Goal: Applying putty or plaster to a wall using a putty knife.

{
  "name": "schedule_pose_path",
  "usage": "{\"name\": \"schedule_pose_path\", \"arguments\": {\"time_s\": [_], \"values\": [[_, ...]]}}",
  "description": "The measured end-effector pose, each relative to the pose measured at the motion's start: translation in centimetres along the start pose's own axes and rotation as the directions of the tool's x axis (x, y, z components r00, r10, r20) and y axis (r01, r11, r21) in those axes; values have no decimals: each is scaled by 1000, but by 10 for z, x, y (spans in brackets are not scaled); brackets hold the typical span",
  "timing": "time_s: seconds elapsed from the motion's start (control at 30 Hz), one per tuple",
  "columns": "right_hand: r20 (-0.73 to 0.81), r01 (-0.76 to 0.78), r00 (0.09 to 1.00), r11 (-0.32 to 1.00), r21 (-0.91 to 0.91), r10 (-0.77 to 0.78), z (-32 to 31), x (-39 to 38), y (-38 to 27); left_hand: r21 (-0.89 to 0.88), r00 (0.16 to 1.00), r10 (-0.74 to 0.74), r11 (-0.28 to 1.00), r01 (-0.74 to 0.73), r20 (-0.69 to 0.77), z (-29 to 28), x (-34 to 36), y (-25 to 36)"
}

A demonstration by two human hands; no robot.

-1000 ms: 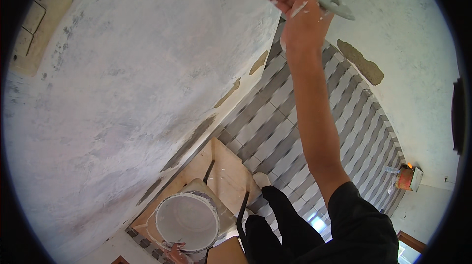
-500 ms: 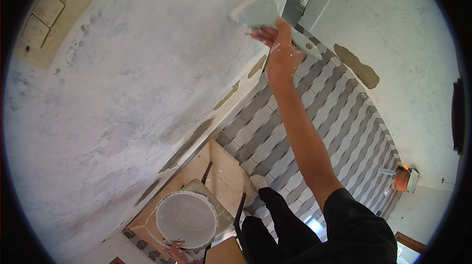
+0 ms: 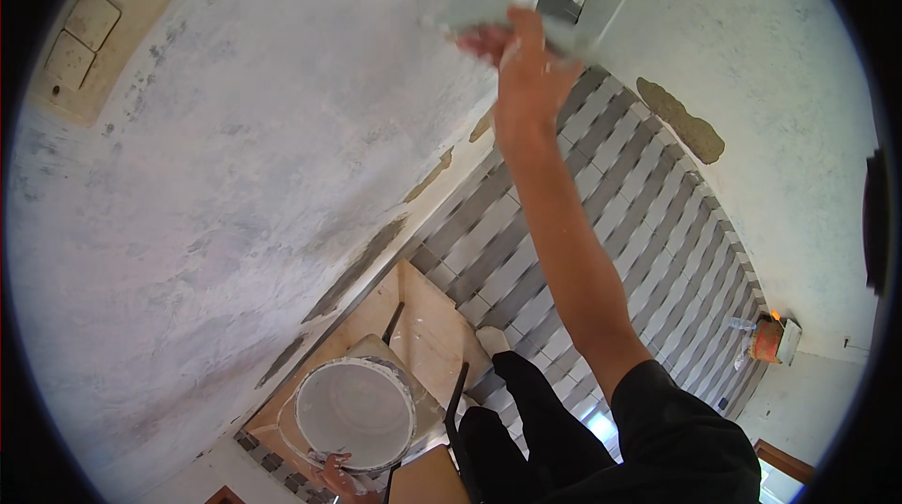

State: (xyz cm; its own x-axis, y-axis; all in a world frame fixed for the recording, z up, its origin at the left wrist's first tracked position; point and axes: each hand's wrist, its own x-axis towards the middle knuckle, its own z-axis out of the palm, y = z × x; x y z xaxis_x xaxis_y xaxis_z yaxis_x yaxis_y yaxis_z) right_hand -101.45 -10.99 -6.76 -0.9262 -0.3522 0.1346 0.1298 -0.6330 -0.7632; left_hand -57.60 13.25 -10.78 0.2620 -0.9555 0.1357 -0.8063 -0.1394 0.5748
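Observation:
High against the pale, patchy wall [image 3: 235, 156], my right hand [image 3: 529, 81] is closed on a pale grey-green putty knife [image 3: 474, 4] with a wide flared blade. Motion blurs the tool, so whether its edge touches the wall is unclear. Low on the left, my left hand [image 3: 340, 476] grips the near rim of a round white bucket [image 3: 355, 413]. White smears cover the bucket's rim, and its inside looks whitish. My left forearm is mostly hidden.
Below the bucket is a tan board-like surface [image 3: 437, 321] with dark legs or bars. A switch plate [image 3: 80, 53] is on the wall at upper left. Bare patches mark the right wall [image 3: 681, 119]. A reddish container [image 3: 768, 341] stands at far right on the tiled floor [image 3: 601, 194].
My right hand and the putty knife have moved slightly up and left along the wall, and the tool is now more blurred. My left hand stays at the bucket's rim.

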Motion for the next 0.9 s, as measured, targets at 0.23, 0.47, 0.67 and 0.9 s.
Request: {"name": "schedule_pose_path", "arguments": {"time_s": [0.23,0.47,0.67,0.9], "values": [[62,-1,998,984,180,-11,19,16,-25,117,933,-175,983,145,316,-15,18,-42],[-129,-218,966,974,65,225,-53,15,38,-2,976,16,1000,-16,219,-7,25,-94],[154,77,987,964,-254,-38,11,31,-35,-50,965,153,988,-146,212,-2,15,-133],[345,88,923,967,239,-170,0,18,-16,-45,939,261,965,-258,226,-33,-6,-221]]}}
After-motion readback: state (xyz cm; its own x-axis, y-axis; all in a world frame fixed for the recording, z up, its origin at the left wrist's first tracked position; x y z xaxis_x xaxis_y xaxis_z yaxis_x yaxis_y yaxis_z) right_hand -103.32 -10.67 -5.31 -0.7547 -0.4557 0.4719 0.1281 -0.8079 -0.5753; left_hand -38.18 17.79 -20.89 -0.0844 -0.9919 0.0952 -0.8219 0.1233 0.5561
